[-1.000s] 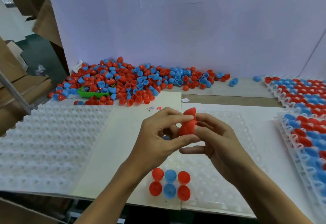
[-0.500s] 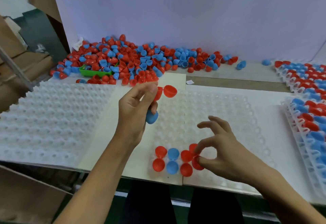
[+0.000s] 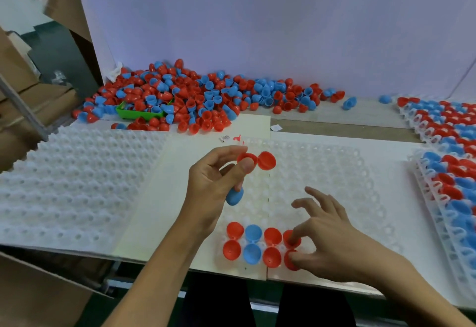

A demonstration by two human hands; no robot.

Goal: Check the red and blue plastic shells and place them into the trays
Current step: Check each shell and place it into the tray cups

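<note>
The right hand is pinching a red shell into the tray; the left hand is gripping two more shells; beyond both, a big pile is waiting.

The red shells and blue shells under the hands are smooth, faintly glossy plastic, seated in a thin translucent dimpled plastic tray on matt cream board, with brown cardboard far left.
</note>
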